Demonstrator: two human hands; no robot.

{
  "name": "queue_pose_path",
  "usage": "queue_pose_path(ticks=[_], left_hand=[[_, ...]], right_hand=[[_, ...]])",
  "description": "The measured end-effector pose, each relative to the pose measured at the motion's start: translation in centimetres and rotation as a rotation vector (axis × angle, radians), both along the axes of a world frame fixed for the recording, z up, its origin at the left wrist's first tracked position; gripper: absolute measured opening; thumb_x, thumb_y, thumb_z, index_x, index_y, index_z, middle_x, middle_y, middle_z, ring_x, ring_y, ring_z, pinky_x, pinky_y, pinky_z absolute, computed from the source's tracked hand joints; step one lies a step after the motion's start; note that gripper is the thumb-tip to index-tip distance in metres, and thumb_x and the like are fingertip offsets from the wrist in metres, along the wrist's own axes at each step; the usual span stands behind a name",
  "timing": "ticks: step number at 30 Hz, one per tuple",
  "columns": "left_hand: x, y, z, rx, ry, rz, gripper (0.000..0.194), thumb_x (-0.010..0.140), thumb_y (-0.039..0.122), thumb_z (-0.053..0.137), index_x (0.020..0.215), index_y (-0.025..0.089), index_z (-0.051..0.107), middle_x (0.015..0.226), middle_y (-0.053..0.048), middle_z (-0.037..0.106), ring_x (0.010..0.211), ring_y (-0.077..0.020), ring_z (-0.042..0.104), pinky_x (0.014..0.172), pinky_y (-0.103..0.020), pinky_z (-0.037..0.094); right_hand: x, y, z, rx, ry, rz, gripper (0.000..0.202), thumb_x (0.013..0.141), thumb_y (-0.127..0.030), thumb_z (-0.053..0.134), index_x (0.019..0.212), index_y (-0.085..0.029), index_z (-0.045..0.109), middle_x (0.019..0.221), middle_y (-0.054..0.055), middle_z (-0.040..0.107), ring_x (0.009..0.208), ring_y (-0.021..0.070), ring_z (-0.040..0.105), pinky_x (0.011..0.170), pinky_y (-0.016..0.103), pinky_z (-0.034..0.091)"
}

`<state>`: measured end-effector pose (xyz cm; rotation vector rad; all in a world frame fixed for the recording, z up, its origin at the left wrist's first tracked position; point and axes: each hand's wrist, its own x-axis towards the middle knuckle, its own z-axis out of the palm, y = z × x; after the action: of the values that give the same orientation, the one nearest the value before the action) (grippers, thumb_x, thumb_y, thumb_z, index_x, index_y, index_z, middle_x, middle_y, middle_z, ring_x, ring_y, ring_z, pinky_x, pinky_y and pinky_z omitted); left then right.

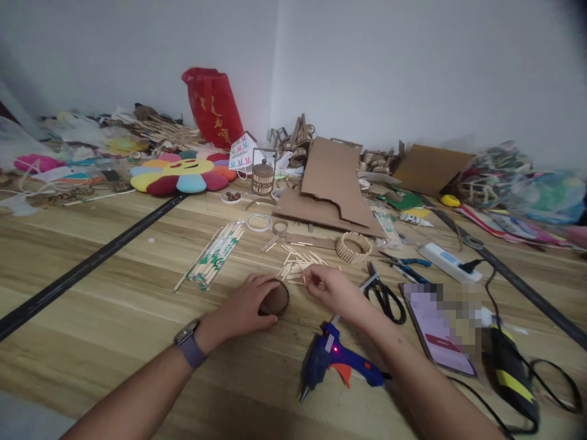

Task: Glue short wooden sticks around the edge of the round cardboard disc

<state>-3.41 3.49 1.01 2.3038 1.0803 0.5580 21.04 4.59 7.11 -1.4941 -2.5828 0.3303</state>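
Nearest the camera, a blue hot glue gun (337, 363) with an orange trigger lies on its side on the wooden floor (114, 305), its nozzle pointing toward the viewer and a small red light glowing on its body. To its right sits a phone (438, 330) with a blurred screen and, beside that, a black and yellow tool (511, 373) with a trailing cable.

Just beyond the glue gun, the left hand (245, 308), a watch on its wrist, curls its fingers around a small round brown cardboard piece (275, 299) and holds it on edge against the floor. The right hand (332, 290) is just beside it, thumb and forefinger pinched on a thin short wooden stick (302, 282) at the edge of a scattered pile of cut sticks (300, 260). Black-handled scissors (385, 296) lie just right of that hand, with blue-handled pliers (406, 264) and a white power strip (447, 261) further right.

Farther out lie a bundle of wrapped chopsticks (215, 256), a ring built of sticks (353, 247) and a roll of tape (259, 222). Behind them rest sheets of cardboard (332, 180), a small stick-built barrel (263, 177) and a flower-shaped cushion (183, 174) with a smiling face. A red bag (214, 107) stands against the white wall at the back.
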Motion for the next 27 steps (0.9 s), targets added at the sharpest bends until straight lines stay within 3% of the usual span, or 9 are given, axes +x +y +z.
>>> queue_pose_path(ticks=[4, 7, 15, 27], left_hand=[[0.1, 0.0, 0.1, -0.018, -0.007, 0.01, 0.068, 0.072, 0.023, 0.079, 0.137, 0.024, 0.058, 0.149, -0.012, 0.054, 0.138, -0.0352, 0.046, 0.117, -0.052, 0.038], [0.1, 0.0, 0.2, -0.011, -0.028, 0.017, 0.066, 0.072, 0.024, 0.079, 0.134, 0.026, 0.059, 0.146, -0.01, 0.057, 0.136, -0.0356, 0.048, 0.115, -0.052, 0.04], [0.2, 0.1, 0.2, -0.019, -0.027, 0.005, 0.063, 0.072, 0.024, 0.079, 0.132, 0.024, 0.061, 0.146, -0.011, 0.057, 0.136, -0.0355, 0.047, 0.115, -0.052, 0.04], [0.2, 0.1, 0.2, -0.033, -0.015, 0.005, 0.064, 0.072, 0.025, 0.08, 0.132, 0.023, 0.06, 0.148, -0.012, 0.055, 0.138, -0.036, 0.046, 0.117, -0.053, 0.037]], right_hand=[[-1.0, -2.3, -0.5, -0.267, 0.388, -0.004, 0.009, 0.081, -0.01, 0.061, 0.083, -0.018, 0.064, 0.069, -0.005, 0.059, 0.064, 0.012, 0.054, 0.059, 0.019, 0.039], [-1.8, -2.8, -1.3, -0.343, 0.452, 0.033, 0.011, 0.076, -0.008, 0.063, 0.08, -0.018, 0.064, 0.067, -0.006, 0.058, 0.062, 0.0112, 0.052, 0.058, 0.019, 0.037], [-2.7, -2.7, -1.8, -0.279, 0.357, 0.061, 0.014, 0.077, -0.008, 0.066, 0.086, -0.018, 0.069, 0.079, 0.0, 0.069, 0.073, 0.0158, 0.061, 0.065, 0.022, 0.04], [-2.7, -2.5, -2.0, -0.152, 0.23, 0.157, 0.013, 0.083, -0.011, 0.067, 0.091, -0.019, 0.071, 0.088, 0.004, 0.074, 0.083, 0.0194, 0.065, 0.071, 0.025, 0.042]])
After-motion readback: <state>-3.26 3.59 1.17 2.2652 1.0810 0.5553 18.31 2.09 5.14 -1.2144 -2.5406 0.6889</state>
